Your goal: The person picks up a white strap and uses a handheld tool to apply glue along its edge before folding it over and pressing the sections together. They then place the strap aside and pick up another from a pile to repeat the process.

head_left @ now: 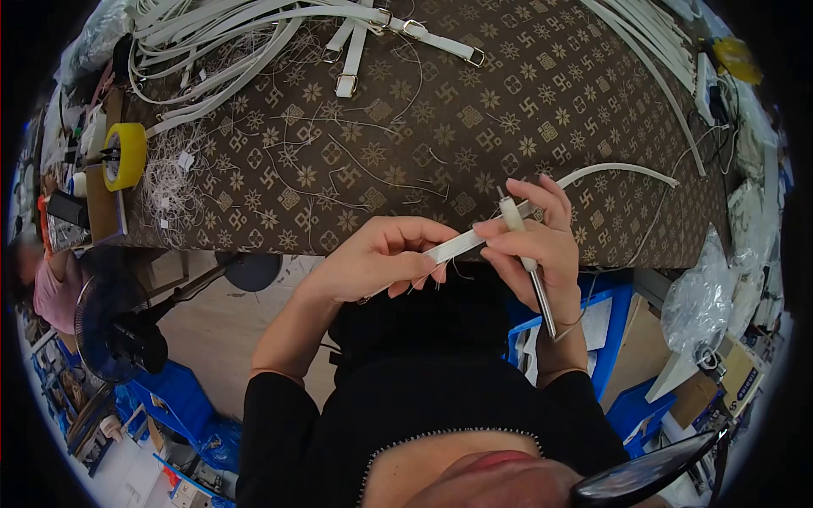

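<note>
My left hand (pixel 381 254) is closed on a white strap (pixel 457 246), pinching it between thumb and fingers just past the table's front edge. Thin loose threads hang from the strap near these fingers. My right hand (pixel 542 241) grips a pen-shaped tool (pixel 513 216) with a white grip section and a metal barrel, its thin tip pointing up and away from me. The same strap passes behind the tool at my right fingers, and its far end curves over the table to the right. A thin cord runs near the tool's lower end.
The table (pixel 508 110) has a brown patterned cloth with loose threads. White straps with buckles (pixel 346 84) lie at the back left, near yellow tape (pixel 126 157). More straps (pixel 648 51) lie back right. A fan (pixel 123 330) stands left, and another person's arm (pixel 58 267) shows beyond.
</note>
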`<state>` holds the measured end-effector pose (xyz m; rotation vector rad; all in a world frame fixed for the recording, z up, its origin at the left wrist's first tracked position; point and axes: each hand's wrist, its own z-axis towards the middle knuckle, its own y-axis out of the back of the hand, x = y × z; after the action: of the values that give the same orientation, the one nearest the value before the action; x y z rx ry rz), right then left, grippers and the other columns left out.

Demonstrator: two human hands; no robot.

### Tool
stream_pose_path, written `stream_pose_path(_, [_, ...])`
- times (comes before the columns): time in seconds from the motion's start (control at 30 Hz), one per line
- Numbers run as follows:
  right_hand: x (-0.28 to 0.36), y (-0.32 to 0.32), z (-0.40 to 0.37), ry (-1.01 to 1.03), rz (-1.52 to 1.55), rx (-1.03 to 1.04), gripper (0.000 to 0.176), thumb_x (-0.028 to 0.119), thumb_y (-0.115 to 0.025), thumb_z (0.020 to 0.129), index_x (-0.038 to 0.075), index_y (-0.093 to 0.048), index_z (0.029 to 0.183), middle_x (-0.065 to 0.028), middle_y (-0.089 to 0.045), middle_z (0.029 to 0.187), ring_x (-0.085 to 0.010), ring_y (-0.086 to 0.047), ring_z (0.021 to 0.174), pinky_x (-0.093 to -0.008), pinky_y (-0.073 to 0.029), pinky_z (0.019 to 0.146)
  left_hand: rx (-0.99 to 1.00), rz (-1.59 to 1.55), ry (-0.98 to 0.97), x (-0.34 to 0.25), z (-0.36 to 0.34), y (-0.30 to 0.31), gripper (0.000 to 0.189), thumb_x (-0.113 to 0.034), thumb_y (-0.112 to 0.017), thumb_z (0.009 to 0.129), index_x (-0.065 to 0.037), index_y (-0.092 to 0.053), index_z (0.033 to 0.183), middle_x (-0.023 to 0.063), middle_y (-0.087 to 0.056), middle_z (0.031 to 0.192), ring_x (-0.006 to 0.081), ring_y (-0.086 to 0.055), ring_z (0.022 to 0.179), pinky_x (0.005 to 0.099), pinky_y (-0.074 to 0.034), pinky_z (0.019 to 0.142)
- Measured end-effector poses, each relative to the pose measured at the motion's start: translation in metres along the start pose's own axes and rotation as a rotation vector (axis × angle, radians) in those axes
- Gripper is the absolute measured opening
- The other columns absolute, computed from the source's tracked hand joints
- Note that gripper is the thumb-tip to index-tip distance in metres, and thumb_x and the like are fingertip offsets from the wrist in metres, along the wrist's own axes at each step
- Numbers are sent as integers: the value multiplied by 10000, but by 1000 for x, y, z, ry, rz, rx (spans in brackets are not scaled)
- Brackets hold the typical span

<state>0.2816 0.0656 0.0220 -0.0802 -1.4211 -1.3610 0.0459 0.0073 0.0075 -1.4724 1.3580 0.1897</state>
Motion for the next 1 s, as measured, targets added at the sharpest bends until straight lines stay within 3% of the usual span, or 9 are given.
stream_pose_path(0.2, [2, -3, 1, -13, 43, 27, 114, 121, -787, 750, 150, -691, 804, 25, -746, 961, -301, -559, 1210, -529, -253, 1125, -19, 78, 1, -2, -2, -6, 325, -70, -659, 880, -3, -617, 1195, 17, -681, 882, 20, -585, 692, 186, -461, 524])
stream_pose_path(0.27, [0, -3, 2, 11, 27, -23, 226, 97, -777, 776, 218, -686, 943, 38, -740, 982, -269, -569, 1199, -515, -281, 1097, -68, 123, -28, -1, -4, -12, 297, -50, -658, 868, 0, -621, 1158, 31, -683, 886, 57, -603, 702, 221, -479, 557])
stream_pose_path(0.33, [4, 0, 5, 4, -22, -25, 225, 91, -774, 775, 214, -684, 942, 34, -736, 965, -264, -572, 1188, -513, -287, 1095, -115, 169, -56, 1, -6, -20, 269, -30, -657, 856, 3, -625, 1121, 46, -684, 891, 94, -621, 713, 256, -498, 590])
stream_pose_path(0.4, [5, 2, 6, -2, -72, -29, 225, 86, -771, 775, 210, -682, 940, 30, -733, 947, -259, -575, 1178, -511, -293, 1092, -399, 937, -377, 5, -7, -28, 202, 27, -668, 803, -5, -620, 997, 92, -674, 887, 208, -632, 733, 313, -508, 655])
stream_pose_path(0.43, [5, 2, 5, 8, -97, -32, 224, 81, -771, 772, 206, -680, 935, 28, -726, 918, -256, -581, 1157, -509, -298, 1090, -401, 938, -377, 7, -5, -28, 202, 27, -668, 803, -5, -620, 997, 92, -674, 887, 208, -632, 733, 313, -508, 655])
stream_pose_path(0.5, [4, 0, 5, 22, -121, -38, 223, 76, -770, 770, 201, -678, 930, 27, -718, 888, -253, -588, 1136, -507, -303, 1087, -515, 1162, -735, 16, -1, -24, 208, 73, -687, 740, -23, -595, 899, 125, -659, 888, 288, -618, 767, 326, -501, 669])
stream_pose_path(0.8, [0, -4, 0, 72, -22, -97, 251, 48, -782, 737, 182, -671, 918, 9, -698, 844, -251, -627, 989, -445, -402, 925, -586, 1180, -1062, 23, -1, -16, 273, 110, -711, 672, -52, -550, 822, 107, -655, 965, 255, -601, 750, 328, -481, 625])
stream_pose_path(1.0, [3, -7, 0, 61, -6, -153, 260, 46, -784, 724, 173, -668, 919, 6, -697, 884, -259, -618, 1005, -413, -420, 897, -580, 1119, -1091, 31, -2, -11, 288, 115, -704, 664, -61, -546, 829, 107, -660, 980, 241, -594, 741, 317, -477, 620])
